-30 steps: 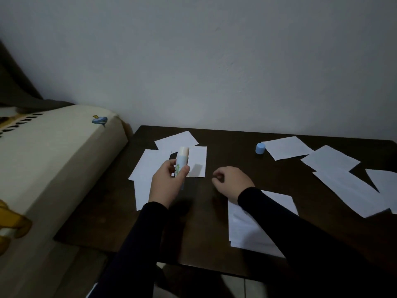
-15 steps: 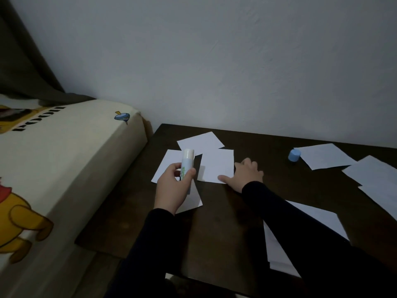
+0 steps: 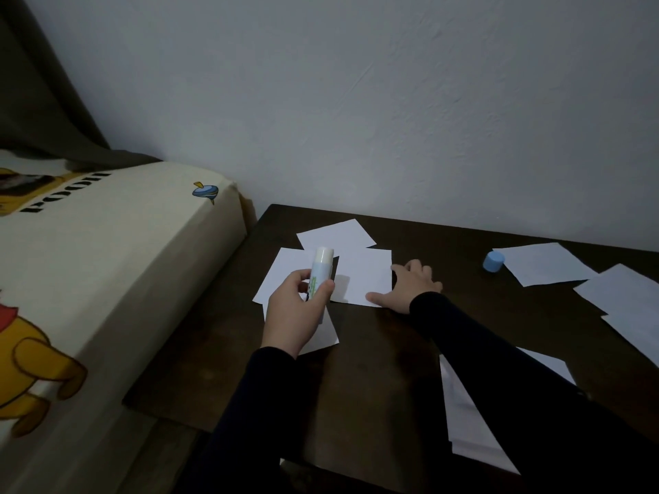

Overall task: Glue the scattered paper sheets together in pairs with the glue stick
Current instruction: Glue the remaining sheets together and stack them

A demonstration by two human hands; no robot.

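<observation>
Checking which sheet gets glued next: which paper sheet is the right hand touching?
The square sheet just right of the glue stick; the right hand rests on its right edge, the other sheets lie untouched.

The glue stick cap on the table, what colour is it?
Light blue; the cap shows clearly in the head view.

left hand (image 3: 292, 315): raised, fingers curled | right hand (image 3: 410, 287): flat, fingers spread

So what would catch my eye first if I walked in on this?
Probably the uncapped glue stick, held upright in the left hand over white paper sheets on the dark table. The right hand rests on one sheet's edge. Further right sits the small blue cap.
</observation>
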